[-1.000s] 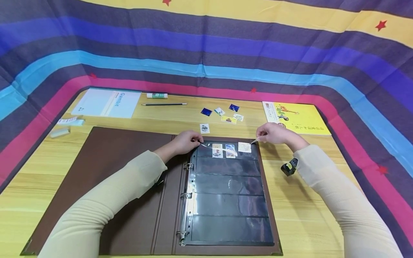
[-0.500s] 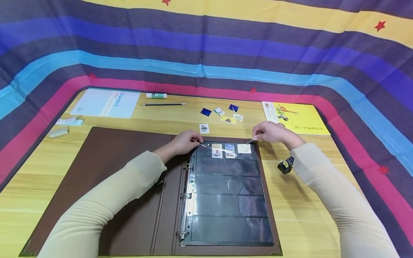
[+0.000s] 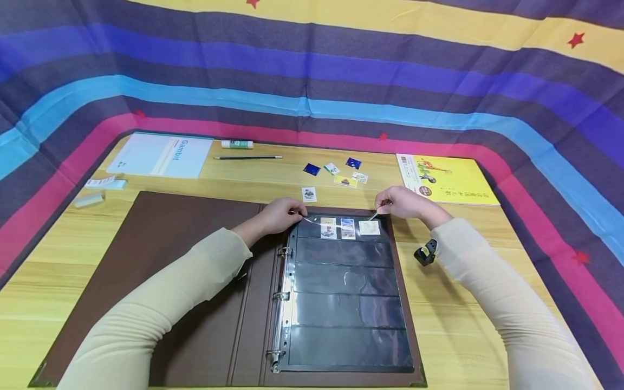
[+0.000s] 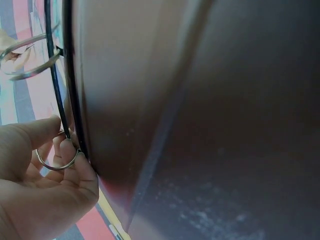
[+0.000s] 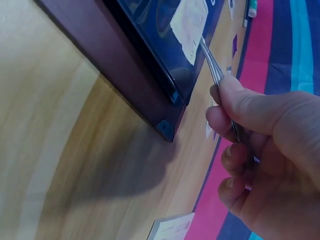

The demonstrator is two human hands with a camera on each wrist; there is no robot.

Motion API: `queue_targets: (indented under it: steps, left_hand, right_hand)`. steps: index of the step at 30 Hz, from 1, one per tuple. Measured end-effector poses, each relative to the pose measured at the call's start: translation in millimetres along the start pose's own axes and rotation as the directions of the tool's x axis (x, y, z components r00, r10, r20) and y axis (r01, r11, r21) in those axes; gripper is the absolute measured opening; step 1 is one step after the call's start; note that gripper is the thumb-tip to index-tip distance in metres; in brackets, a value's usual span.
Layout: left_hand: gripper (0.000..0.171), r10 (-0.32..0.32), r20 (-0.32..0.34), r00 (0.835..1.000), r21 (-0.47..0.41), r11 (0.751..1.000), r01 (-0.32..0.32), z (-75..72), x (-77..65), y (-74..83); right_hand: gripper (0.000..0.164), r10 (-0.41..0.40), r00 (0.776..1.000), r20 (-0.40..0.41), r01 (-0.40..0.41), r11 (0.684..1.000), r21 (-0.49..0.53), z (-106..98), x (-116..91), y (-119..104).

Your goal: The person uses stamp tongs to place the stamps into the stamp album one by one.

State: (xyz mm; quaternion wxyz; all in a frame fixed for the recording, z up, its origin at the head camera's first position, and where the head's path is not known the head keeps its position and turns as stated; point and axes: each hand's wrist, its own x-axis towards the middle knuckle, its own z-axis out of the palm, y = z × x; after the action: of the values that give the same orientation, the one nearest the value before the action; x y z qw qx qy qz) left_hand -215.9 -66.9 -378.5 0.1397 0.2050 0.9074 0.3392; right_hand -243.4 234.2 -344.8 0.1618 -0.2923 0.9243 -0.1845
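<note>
A brown ring binder (image 3: 195, 244) lies open with a black stamp page (image 3: 343, 279) on its right side. My left hand (image 3: 280, 215) pinches the page's top left edge; in the left wrist view its thumb and fingers meet beside a metal ring (image 4: 57, 167). Metal tweezers (image 5: 215, 67) are held between thumb and fingers of my right hand (image 3: 404, 206). Their tips touch the upper edge of a whitish stamp (image 3: 369, 228) at the top strip's right end. Two colourful stamps, one tan (image 3: 328, 228) and one blue (image 3: 348, 229), sit left of it.
Several loose stamps, including a yellow one (image 3: 345, 181) and a grey one (image 3: 309, 194), lie behind the binder. A yellow book (image 3: 458, 181), a pencil (image 3: 248, 157), a glue stick (image 3: 237, 144), a white booklet (image 3: 161, 156) and an eraser (image 3: 90, 201) are around.
My right hand has shifted a little left with the tweezers, and the whitish stamp has slid slightly down into the top strip. The left hand stays at the page corner.
</note>
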Motion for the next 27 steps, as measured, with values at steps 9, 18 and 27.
queue_targets:
  steps: [9, 18, 27]
  left_hand:
    - [0.012, -0.013, 0.004, 1.0, -0.003, 1.0, 0.013, 0.1, 0.6, 1.0]
    - [0.012, -0.004, 0.004, 1.0, -0.004, 1.0, 0.004, -0.1, -0.2, 1.3]
    - [0.014, -0.011, 0.008, 1.0, 0.0, 1.0, 0.011, 0.7, -0.4, 1.8]
  right_hand:
    - [0.008, -0.003, 0.999, 0.037, 0.002, 1.0, 0.031, -3.2, -3.5, 1.5]
    - [0.004, 0.042, 0.999, 0.027, -0.043, 0.997, 0.057, -7.8, -3.6, 2.6]
    - [0.015, 0.334, 0.889, -0.312, -0.325, 0.942, 0.083, -23.5, 25.6, 10.4]
